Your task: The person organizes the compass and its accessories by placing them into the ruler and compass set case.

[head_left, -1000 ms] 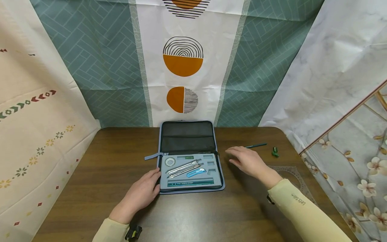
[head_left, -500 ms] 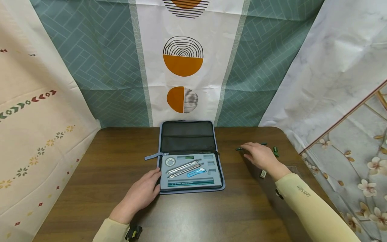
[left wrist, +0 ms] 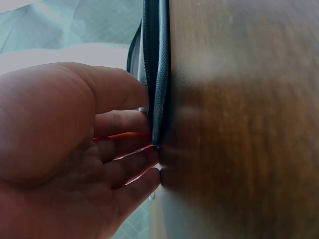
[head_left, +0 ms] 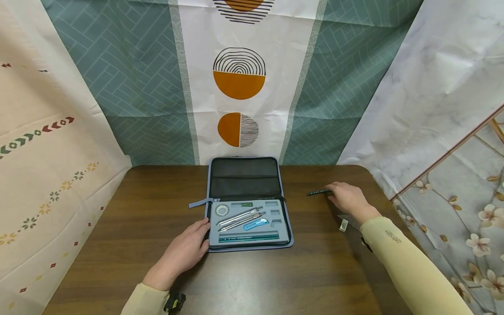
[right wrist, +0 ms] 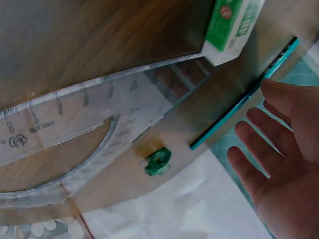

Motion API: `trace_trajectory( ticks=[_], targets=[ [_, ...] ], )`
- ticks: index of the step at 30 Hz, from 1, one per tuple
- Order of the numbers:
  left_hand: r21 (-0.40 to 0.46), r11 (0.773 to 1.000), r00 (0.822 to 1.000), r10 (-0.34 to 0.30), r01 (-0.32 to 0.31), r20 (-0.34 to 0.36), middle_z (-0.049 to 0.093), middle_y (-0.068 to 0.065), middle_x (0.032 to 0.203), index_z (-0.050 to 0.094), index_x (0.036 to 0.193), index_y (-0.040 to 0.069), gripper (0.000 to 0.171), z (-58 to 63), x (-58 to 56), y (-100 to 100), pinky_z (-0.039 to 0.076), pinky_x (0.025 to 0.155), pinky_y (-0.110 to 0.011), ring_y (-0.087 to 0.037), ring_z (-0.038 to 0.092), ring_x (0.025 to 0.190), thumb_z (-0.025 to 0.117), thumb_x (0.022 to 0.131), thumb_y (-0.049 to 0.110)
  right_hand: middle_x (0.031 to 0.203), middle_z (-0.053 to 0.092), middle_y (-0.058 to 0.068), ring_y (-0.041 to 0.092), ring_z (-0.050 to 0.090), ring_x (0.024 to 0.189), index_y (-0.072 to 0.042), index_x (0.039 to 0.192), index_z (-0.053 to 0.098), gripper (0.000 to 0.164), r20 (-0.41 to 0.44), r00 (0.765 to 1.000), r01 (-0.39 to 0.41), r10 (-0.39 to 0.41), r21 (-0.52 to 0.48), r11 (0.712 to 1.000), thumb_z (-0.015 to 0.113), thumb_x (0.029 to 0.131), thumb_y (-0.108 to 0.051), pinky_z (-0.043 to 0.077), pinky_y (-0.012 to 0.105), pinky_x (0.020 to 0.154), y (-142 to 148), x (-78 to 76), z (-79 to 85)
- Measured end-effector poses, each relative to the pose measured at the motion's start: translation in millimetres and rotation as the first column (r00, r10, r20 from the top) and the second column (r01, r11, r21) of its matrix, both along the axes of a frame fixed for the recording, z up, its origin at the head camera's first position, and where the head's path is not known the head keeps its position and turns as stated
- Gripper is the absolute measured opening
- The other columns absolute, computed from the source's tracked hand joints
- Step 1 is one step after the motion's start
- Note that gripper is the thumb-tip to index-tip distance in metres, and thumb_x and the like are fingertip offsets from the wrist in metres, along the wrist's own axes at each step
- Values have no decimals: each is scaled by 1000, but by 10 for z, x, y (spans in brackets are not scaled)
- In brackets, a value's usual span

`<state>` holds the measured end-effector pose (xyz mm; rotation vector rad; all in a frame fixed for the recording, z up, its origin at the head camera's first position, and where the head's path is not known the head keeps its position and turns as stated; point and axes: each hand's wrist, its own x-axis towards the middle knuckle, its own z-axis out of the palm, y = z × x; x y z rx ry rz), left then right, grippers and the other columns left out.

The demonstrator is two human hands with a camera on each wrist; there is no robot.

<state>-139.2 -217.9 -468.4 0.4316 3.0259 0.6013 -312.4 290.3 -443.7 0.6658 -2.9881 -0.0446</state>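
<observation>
Pencil (head_left: 318, 192): at the right hand's fingertips, one end poking out to the left; it seems to lie on the desk (head_left: 157, 201), well apart from the left hand.
Right hand (head_left: 346, 200): fingers loosely extended and parted, thumb over or against the pencil; I can't tell whether it grips it.
Rolling risk: if the fingers only nudge that slim barrel, it could roll away; a hold too near one end might let it swing.
Eraser (head_left: 344, 225): on the near side of the right hand, close to the wrist, by a corner of the clear set square (right wrist: 65, 114).
Sleeve risk: the right sleeve (head_left: 409, 262) passes over the set square; dragged low, it could shift both.
Green sharpener (right wrist: 158, 162): apart from the right fingers, small and blurred, easily knocked by a careless wrist.
Case (head_left: 244, 186): unfolded between the hands, its tray (head_left: 283, 237) carrying compasses (head_left: 239, 216), a blue cutter (head_left: 256, 225) and a second pencil (head_left: 248, 239).
Left hand (head_left: 189, 245): fingers fairly straight, touching the case's left edge, apparently gripping nothing.
Skidding risk: a hard shove there could slide the case and jostle the slanted compasses.
</observation>
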Motion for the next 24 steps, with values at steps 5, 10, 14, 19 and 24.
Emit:
trace_trajectory(
  ticks=[5,10,14,19,24],
  targets=[
    [6,1000,1000,3,-3,3,54,-24,162,63,148,-8,48,13,-1,1,46,119,-60,-43,53,149,72,105,11,139,71,22,45,69,125,0,139,72,40,5,1000,15,-15,22,1000,80,101,-12,61,60,94,44,-44,-5],
    [1,1000,1000,4,-4,3,54,-24,162,63,148,-8,48,11,-6,1,46,119,-60,-42,53,149,72,105,11,140,71,22,45,69,126,0,138,72,40,5,1000,20,-20,30,999,79,101,-11,60,60,96,68,-94,-42],
    [3,1000,1000,6,-6,7,54,-24,162,63,148,-8,48,6,-6,2,46,120,-60,-43,52,149,72,105,11,139,71,22,45,69,126,0,137,72,39,2,1000,18,-18,33,999,79,101,-10,60,60,97,76,-123,-77],
    [3,1000,1000,4,-4,-2,54,-24,162,63,148,-7,48,0,-1,2,47,119,-59,-42,53,149,73,105,11,131,74,21,44,71,119,0,130,75,34,-23,1000,-4,5,30,1000,82,98,-8,61,60,95,83,-134,-107],
    [5,1000,1000,4,-4,-5,54,-24,161,64,147,-8,47,3,6,2,47,119,-59,-42,53,148,73,105,10,110,75,15,42,73,104,-4,115,78,22,-69,997,-39,40,18,999,84,93,-4,62,58,87,87,-128,-125]
  ],
)
